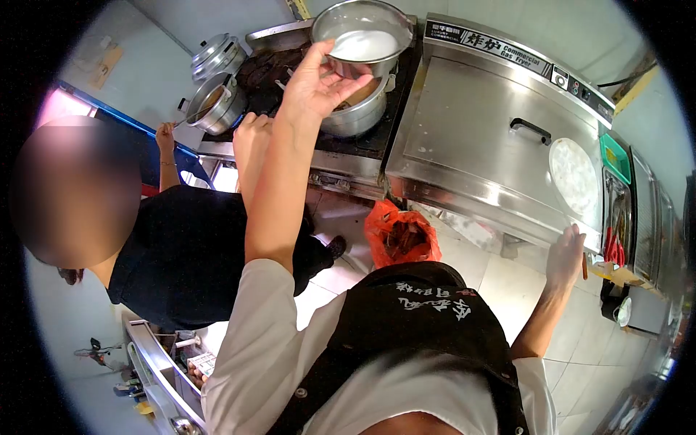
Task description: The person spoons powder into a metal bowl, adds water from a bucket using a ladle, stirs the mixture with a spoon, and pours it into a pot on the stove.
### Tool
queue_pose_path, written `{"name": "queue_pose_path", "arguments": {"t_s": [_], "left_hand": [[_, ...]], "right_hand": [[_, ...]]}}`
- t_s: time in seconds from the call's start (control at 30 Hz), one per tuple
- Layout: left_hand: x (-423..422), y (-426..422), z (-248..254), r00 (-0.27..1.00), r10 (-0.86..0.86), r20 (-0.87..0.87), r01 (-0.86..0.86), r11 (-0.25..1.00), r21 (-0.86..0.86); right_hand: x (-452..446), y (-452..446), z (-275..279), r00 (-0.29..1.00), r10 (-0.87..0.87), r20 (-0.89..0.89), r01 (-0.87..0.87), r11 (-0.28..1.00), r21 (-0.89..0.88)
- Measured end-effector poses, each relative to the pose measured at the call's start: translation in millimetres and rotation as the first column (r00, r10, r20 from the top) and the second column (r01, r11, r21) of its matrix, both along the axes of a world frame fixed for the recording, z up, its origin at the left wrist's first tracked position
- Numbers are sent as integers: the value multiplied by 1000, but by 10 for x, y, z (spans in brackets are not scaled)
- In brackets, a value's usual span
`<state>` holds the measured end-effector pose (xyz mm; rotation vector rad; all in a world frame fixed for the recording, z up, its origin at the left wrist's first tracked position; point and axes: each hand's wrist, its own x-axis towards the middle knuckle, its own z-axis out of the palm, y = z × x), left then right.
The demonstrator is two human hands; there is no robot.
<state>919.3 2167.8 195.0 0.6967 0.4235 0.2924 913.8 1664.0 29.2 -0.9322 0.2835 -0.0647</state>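
My left hand (322, 81) reaches forward over the stove and grips a metal bowl (400, 45), thumb at the rim and fingers beneath. White contents (366, 45) lie in the bowl. Just below it, a metal pot (355, 119) with something brown inside stands on the stove, partly hidden by the bowl and my arm. My right hand (565, 257) hangs low at the fryer's front right corner, below a round white disc (574, 176). Its fingers look stretched out and slightly blurred, with nothing clearly held.
A co-worker in black (181, 254) stands at my left, one hand at a utensil in another pot (221, 116). The lidded gas fryer (478, 123) fills the right. A red bag (402, 235) sits on the floor. Red-handled scissors (614, 249) and a green tray (615, 158) are far right.
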Motion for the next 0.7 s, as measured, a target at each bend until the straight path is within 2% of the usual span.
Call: {"name": "queue_pose_path", "arguments": {"t_s": [0.03,0.07,0.2,0.27,0.33,0.37,0.4,0.47,0.5,0.53,0.6,0.67,0.7], "left_hand": [[-2,48,-12,1000,-2,0,2,1000,-7],[18,65,-20,1000,-6,2,6,1000,-15],[-130,-160,-120,999,-20,38,15,993,119],[-169,-172,-354,997,-77,-2,77,997,29],[-301,-381,-466,993,-113,-23,113,994,8],[-316,-388,-625,982,-181,-45,180,983,-33],[-386,-526,-743,987,-160,-30,158,987,-39],[-518,-828,-830,978,-88,-191,79,995,-55],[-560,-924,-919,964,-107,-245,89,993,-83],[-605,-985,-1054,947,-121,-298,92,990,-109],[-789,-1095,-1270,959,-258,-120,242,961,-133],[-807,-1244,-1382,935,-264,-235,230,959,-165],[-833,-1264,-1426,934,-293,-206,263,951,-160]], "right_hand": [[-34,-44,4,1000,-7,23,8,1000,-28],[-53,-81,15,999,-45,-10,46,995,88],[16,91,241,999,-45,24,44,999,31],[26,378,477,997,-42,62,45,998,-41],[52,607,617,988,33,152,-27,999,-39],[44,748,720,966,84,246,-60,993,-104],[33,907,833,932,145,333,-92,981,-171],[45,1212,1006,914,172,369,-45,944,-328],[37,1355,1056,867,255,428,-81,920,-384],[42,1462,1091,833,358,422,-140,874,-465],[90,1643,1058,775,535,338,-174,693,-700],[145,1749,952,705,624,336,-39,508,-861],[170,1759,914,682,656,323,44,404,-914]]}}
